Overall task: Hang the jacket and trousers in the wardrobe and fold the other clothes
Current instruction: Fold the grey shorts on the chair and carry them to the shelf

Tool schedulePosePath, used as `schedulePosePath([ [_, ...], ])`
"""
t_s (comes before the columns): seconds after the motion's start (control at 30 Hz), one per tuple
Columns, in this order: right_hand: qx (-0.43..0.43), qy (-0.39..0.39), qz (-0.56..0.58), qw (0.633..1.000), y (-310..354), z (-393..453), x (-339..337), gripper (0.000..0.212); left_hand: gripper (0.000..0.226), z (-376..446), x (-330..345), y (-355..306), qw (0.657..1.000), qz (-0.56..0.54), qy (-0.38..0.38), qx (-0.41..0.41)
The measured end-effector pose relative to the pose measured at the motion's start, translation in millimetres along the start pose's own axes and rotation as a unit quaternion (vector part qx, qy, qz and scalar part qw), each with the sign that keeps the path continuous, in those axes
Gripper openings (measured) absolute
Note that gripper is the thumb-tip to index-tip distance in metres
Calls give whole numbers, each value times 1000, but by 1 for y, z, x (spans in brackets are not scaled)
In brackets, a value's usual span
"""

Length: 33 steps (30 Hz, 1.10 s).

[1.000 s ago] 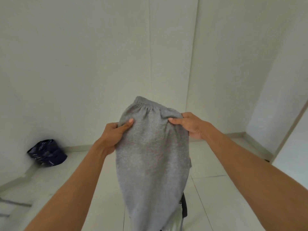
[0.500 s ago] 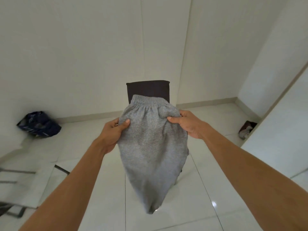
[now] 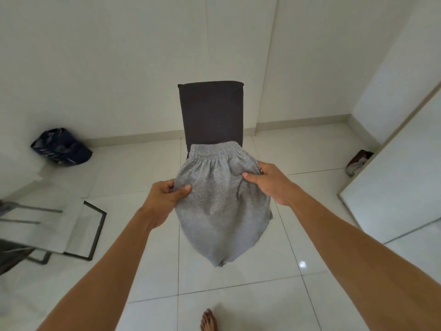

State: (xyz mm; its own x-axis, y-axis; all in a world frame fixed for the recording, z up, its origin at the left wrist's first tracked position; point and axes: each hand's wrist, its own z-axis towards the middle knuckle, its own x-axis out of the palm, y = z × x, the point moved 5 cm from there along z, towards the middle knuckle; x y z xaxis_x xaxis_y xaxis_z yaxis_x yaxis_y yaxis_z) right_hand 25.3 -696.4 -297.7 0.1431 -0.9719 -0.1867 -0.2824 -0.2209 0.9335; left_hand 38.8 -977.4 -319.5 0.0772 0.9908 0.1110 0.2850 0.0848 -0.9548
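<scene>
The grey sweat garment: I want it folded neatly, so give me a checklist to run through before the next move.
1. Left hand grips the grey garment's edge: ok.
2. Right hand grips the opposite edge: ok.
3. Waistband up, body hanging free: ok.
4. Garment clear of the floor: ok.
5. Flat surface ready for folding: cannot tell; only the dark chair back shows behind.
6. Fabric smooth: not ok, gathered between the hands.
</scene>
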Motion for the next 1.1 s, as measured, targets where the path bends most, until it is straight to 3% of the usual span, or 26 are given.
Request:
schedulePosePath([
  [0.17,4,-20,-39,999,-23,29,0,26,17,25,-6,30,997,4,-82,-16],
  [0.3,16,-25,-59,998,-38,75,2,26,14,68,-10,45,994,9,-103,-34],
  [0.63,68,-21,-81,994,-97,276,12,25,30,280,-45,106,989,32,-86,-112],
  [0.83,89,-14,-71,993,-149,397,11,28,20,410,-50,151,986,60,-96,-120],
  [1.1,118,-26,-47,992,-196,509,8,38,12,521,-58,191,975,134,-146,-102],
])
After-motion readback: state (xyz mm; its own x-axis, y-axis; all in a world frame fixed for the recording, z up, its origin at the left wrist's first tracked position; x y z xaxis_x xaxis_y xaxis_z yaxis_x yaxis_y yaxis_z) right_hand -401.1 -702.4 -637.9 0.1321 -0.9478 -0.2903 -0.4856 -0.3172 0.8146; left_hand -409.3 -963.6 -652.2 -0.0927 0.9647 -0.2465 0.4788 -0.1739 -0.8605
